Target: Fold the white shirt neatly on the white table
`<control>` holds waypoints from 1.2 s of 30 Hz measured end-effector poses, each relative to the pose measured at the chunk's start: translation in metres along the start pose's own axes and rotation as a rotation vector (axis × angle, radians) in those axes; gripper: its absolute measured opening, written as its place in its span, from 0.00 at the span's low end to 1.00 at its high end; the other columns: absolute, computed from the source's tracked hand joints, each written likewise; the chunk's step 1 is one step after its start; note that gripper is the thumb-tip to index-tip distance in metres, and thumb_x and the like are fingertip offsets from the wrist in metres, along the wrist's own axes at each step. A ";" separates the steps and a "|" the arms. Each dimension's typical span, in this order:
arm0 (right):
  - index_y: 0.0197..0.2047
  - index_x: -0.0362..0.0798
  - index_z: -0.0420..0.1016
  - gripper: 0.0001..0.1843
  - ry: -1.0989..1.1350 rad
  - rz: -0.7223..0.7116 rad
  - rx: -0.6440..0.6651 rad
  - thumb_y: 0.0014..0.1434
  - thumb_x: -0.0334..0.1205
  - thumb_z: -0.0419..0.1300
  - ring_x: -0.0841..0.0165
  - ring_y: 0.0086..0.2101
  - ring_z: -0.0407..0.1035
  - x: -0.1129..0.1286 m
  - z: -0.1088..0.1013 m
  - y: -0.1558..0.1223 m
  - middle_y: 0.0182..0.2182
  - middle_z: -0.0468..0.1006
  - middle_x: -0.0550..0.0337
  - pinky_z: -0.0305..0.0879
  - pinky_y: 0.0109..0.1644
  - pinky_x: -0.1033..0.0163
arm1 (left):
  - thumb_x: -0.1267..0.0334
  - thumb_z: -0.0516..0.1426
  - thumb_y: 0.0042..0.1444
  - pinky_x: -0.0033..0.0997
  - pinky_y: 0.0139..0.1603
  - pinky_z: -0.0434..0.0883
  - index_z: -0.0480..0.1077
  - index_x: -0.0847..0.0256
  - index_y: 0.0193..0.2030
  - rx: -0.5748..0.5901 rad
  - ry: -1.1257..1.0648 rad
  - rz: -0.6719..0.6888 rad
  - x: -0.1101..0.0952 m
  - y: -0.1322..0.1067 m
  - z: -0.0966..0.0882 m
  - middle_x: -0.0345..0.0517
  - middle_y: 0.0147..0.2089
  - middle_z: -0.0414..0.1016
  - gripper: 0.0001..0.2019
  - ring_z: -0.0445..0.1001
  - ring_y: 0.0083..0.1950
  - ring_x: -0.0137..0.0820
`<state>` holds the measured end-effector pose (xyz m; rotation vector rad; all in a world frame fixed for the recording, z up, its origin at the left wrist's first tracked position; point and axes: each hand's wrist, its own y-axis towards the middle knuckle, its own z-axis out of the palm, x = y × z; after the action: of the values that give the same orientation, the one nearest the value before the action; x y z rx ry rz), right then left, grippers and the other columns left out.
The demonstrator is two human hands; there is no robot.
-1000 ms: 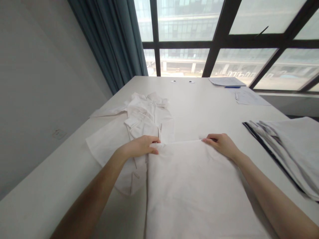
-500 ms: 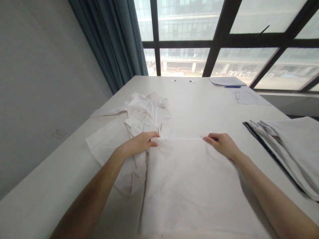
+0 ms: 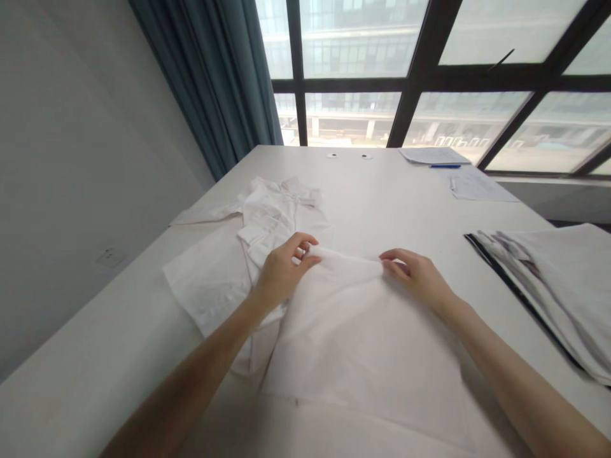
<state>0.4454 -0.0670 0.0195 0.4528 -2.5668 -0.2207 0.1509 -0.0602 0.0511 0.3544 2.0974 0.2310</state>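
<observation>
A piece of white fabric [image 3: 367,343] spans the space between my hands, its far edge pinched at both ends. My left hand [image 3: 285,267] grips the far left corner between thumb and fingers, lifting it a little. The far right part of that edge is pinched by my right hand [image 3: 415,273]. Toward me the cloth spreads over the white table [image 3: 391,197], with a small dark mark near its lower edge. Just left of it, partly behind my left hand and forearm, lies a crumpled white garment [image 3: 272,210] with gathers and loose flaps.
On the right is a stack of folded white and grey fabric [image 3: 568,280] with a dark layer underneath. Papers [image 3: 434,155] and a blue pen [image 3: 445,166] lie at the far right. A blue curtain [image 3: 214,83] hangs beside the window, left of the table's far end.
My left hand has moved right and slightly up, bringing its corner closer to my right hand. The cloth's lower edge has moved away from me, and its far edge now slants.
</observation>
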 end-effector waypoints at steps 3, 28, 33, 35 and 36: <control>0.53 0.50 0.70 0.16 0.076 -0.214 0.033 0.66 0.46 0.51 0.61 0.47 0.71 0.027 0.004 -0.003 0.48 0.78 0.52 0.65 0.50 0.56 | 0.60 0.62 0.52 0.19 0.30 0.68 0.70 0.55 0.44 -0.019 0.009 0.087 -0.014 -0.013 0.008 0.36 0.34 0.71 0.12 0.71 0.32 0.24; 0.52 0.51 0.66 0.13 0.309 -0.366 -0.072 0.65 0.42 0.55 0.64 0.44 0.70 0.056 0.002 -0.011 0.45 0.76 0.54 0.66 0.47 0.58 | 0.51 0.43 0.69 0.25 0.22 0.52 0.65 0.63 0.25 0.035 0.535 0.606 -0.019 -0.027 0.021 0.37 0.18 0.67 0.25 0.63 0.18 0.24; 0.51 0.51 0.68 0.11 0.301 -0.438 -0.112 0.65 0.40 0.56 0.65 0.44 0.69 0.066 -0.004 -0.015 0.42 0.76 0.54 0.66 0.47 0.60 | 0.54 0.45 0.69 0.25 0.24 0.55 0.64 0.62 0.26 0.034 0.487 0.721 -0.023 -0.031 0.023 0.37 0.19 0.68 0.22 0.65 0.20 0.23; 0.49 0.50 0.68 0.10 0.281 -0.457 -0.137 0.65 0.39 0.56 0.65 0.41 0.70 0.068 -0.004 -0.015 0.40 0.76 0.54 0.67 0.46 0.60 | 0.54 0.45 0.69 0.26 0.24 0.55 0.65 0.62 0.27 0.063 0.478 0.698 -0.024 -0.032 0.022 0.37 0.20 0.69 0.22 0.66 0.21 0.24; 0.49 0.50 0.68 0.09 0.273 -0.464 -0.148 0.65 0.39 0.56 0.65 0.40 0.70 0.068 -0.004 -0.015 0.39 0.76 0.54 0.67 0.45 0.59 | 0.53 0.45 0.69 0.26 0.25 0.56 0.65 0.62 0.27 0.089 0.477 0.672 -0.024 -0.032 0.021 0.37 0.21 0.70 0.22 0.67 0.21 0.24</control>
<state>0.3968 -0.1057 0.0512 0.9479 -2.1329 -0.4734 0.1760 -0.0983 0.0499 1.1515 2.3857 0.6701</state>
